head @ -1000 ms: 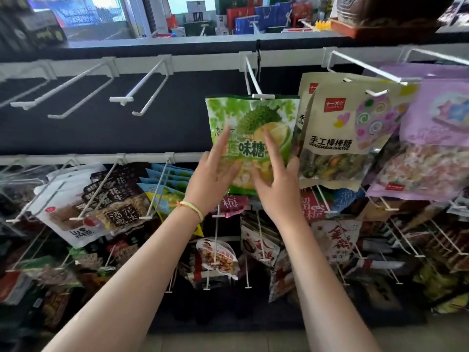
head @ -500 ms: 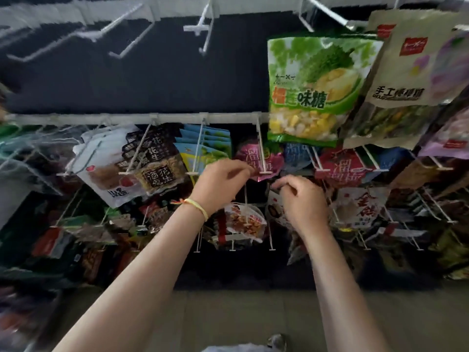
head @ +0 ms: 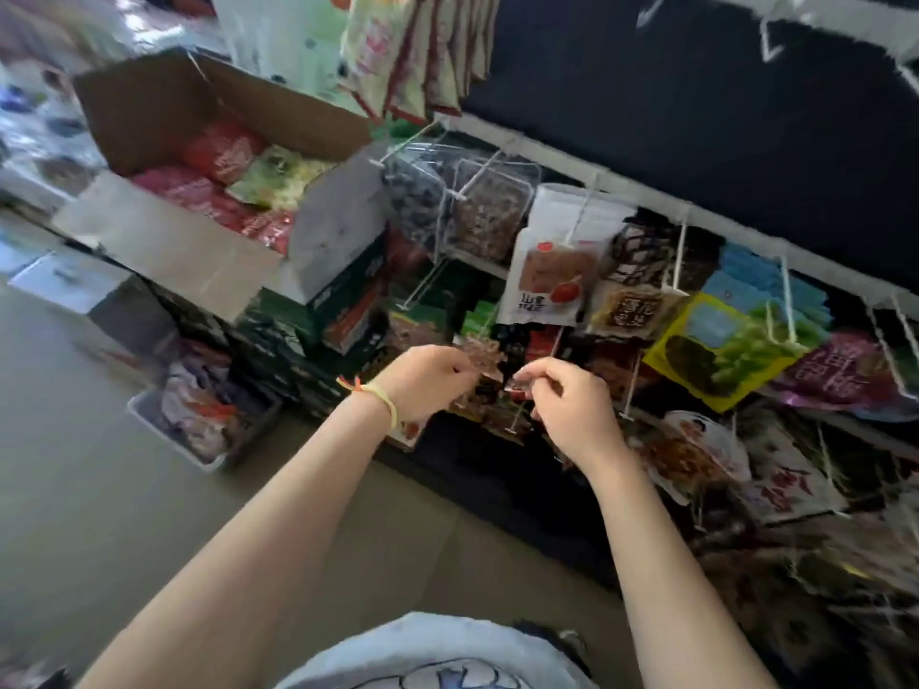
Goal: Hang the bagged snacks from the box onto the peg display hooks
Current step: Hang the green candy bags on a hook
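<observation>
Cardboard box [head: 164, 246] of bagged snacks [head: 248, 179] lies up and to the left of both hands, nearer the left hand [head: 422, 382] than the right hand [head: 572, 405], both loosely curled, apparently empty, before the hooks [head: 676, 256].

A shop — a small snack or grocery store. From twelve to three o'clock, white peg hooks [head: 787, 310] stick out from a dark display wall [head: 696, 116], each row hung with printed snack bags [head: 547, 281] packed close together. At ten o'clock an open cardboard box [head: 199, 241] of more red and green bagged stock rests on stacked cartons [head: 348, 300]. At eight o'clock, a bin [head: 209, 415] of loose packets sits on the plain floor [head: 99, 489] — restocking clutter.
</observation>
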`<state>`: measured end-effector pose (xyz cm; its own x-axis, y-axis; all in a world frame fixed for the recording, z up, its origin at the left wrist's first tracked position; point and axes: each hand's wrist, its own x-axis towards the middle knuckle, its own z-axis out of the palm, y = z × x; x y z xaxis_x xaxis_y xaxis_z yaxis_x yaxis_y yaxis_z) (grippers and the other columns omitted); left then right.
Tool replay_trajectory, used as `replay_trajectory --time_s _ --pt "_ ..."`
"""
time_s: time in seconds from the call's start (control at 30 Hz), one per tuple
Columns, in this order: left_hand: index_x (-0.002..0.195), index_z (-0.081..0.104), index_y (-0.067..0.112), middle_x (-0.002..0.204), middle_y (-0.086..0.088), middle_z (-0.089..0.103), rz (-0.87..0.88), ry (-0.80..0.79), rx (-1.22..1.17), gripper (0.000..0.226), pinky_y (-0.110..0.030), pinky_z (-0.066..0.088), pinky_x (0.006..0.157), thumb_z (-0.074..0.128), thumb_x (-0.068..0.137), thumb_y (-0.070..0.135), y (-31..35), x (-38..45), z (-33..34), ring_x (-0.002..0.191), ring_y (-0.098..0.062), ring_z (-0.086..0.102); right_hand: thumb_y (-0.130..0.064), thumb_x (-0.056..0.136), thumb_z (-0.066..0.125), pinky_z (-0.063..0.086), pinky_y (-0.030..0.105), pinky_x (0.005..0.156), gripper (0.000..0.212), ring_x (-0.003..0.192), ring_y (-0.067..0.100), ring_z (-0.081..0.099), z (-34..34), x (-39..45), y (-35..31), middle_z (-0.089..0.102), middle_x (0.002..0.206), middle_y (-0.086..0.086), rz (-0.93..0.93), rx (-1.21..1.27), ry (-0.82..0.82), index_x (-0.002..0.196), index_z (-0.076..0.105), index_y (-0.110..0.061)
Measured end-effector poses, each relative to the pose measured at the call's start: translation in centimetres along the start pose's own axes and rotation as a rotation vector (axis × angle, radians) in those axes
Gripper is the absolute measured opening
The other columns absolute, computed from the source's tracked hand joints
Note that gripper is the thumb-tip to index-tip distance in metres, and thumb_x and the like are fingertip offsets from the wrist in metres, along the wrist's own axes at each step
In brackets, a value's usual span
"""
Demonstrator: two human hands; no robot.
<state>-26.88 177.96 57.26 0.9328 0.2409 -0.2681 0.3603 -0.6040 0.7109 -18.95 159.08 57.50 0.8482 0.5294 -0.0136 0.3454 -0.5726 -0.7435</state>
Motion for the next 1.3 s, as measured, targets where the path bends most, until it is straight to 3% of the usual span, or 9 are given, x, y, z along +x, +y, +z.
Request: replay_trajectory --time_s 0.1,0.33,0.43,0.63,0.77,0.9,1.0,1.17,1.3 --pt "0.111 0.074 0.025 0.1 0.004 0.074 -0.073 0.064 -0.116 0.021 -0.03 0.058 0.078 0.056 0.1 0.03 -5.3 -1.6 -4.3 0.084 -0.015 0.071 -0.007 0.098 0.049 0.052 0.041 0.065 0.03 0.064 0.029 0.063 4.3 2.0 -5.4 0.069 0.083 -0.005 -0.063 0.002 -0.072 0.095 0.072 -0.026" --pt "0.105 0.074 0.027 0.091 0.011 0.073 -0.11 0.314 -0.245 0.02 -0.025 0.058 0.077 0.054 0.102 0.026 -13.0 -0.4 -12.3 0.071 -0.007 0.071 -0.013 0.1 0.048 0.039 0.012 0.057 0.028 0.068 0.002 0.057 12.4 9.3 -12.3 0.064 0.099 -0.008 -0.176 -0.001 -0.139 0.111 0.07 -0.026" --pt "0.097 0.072 0.03 0.086 0.009 0.074 -0.131 0.36 -0.259 0.019 -0.024 0.056 0.074 0.055 0.101 0.024 -16.1 1.8 -14.9 0.067 -0.006 0.069 -0.012 0.101 0.049 0.038 0.012 0.06 0.027 0.064 0.002 0.054 15.7 13.4 -14.5 0.063 0.102 -0.004 -0.235 0.057 -0.096 0.116 0.068 -0.023" --pt "0.098 0.076 0.018 0.094 0.006 0.068 -0.154 0.473 -0.058 0.016 -0.031 0.051 0.089 0.06 0.097 0.016 -20.3 6.7 -23.3 0.09 -0.014 0.063 -0.005 0.097 0.051 0.05 0.018 0.085 0.024 0.092 0.01 0.063 19.2 22.5 -22.7 0.068 0.099 -0.001 -0.408 0.157 0.112 0.107 0.072 -0.01" --pt "0.101 0.076 0.021 0.099 0.004 0.065 -0.152 0.515 0.058 0.015 -0.038 0.049 0.093 0.063 0.095 0.02 -23.2 10.9 -28.2 0.098 -0.018 0.06 -0.007 0.097 0.051 0.051 0.027 0.088 0.023 0.095 0.018 0.062 21.2 28.3 -26.8 0.066 0.105 0.007 -0.48 0.033 0.04 0.111 0.069 -0.009" --pt "0.103 0.075 0.027 0.104 0.003 0.062 -0.146 0.448 0.038 0.017 -0.037 0.047 0.095 0.06 0.096 0.024 -25.1 14.1 -29.6 0.101 -0.017 0.057 -0.032 0.102 0.049 0.048 0.039 0.095 0.044 0.116 0.028 0.052 23.4 31.1 -27.7 0.045 0.133 0.013 -0.252 -0.397 -0.378 0.143 0.044 -0.018" --pt "0.11 0.073 0.026 0.112 0.001 0.058 -0.125 0.332 0.086 0.02 -0.035 0.043 0.1 0.059 0.096 0.026 -26.7 16.4 -30.6 0.111 -0.019 0.052 -0.041 0.101 0.048 0.044 0.046 0.102 0.058 0.134 0.035 0.038 25.8 32.2 -27.5 0.035 0.145 0.018 -0.098 -0.636 -0.523 0.151 0.028 -0.019" --pt "0.121 0.068 0.026 0.121 -0.002 0.055 -0.106 0.184 0.212 0.027 -0.033 0.042 0.1 0.057 0.097 0.029 -30.1 20.2 -32.5 0.12 -0.022 0.05 -0.038 0.1 0.05 0.042 0.047 0.103 0.071 0.135 0.041 0.036 30.3 34.9 -26.6 0.033 0.148 0.026 0.133 -0.609 -0.394 0.155 0.013 -0.013" --pt "0.128 0.066 0.02 0.125 -0.008 0.056 -0.001 0.186 0.309 0.036 -0.039 0.044 0.099 0.062 0.093 0.031 -33.1 22.0 -34.2 0.118 -0.03 0.051 -0.043 0.096 0.056 0.039 0.05 0.11 0.086 0.135 0.04 0.038 33.1 36.9 -26.0 0.036 0.147 0.022 0.41 -0.303 -0.227 0.157 0.0 -0.019"
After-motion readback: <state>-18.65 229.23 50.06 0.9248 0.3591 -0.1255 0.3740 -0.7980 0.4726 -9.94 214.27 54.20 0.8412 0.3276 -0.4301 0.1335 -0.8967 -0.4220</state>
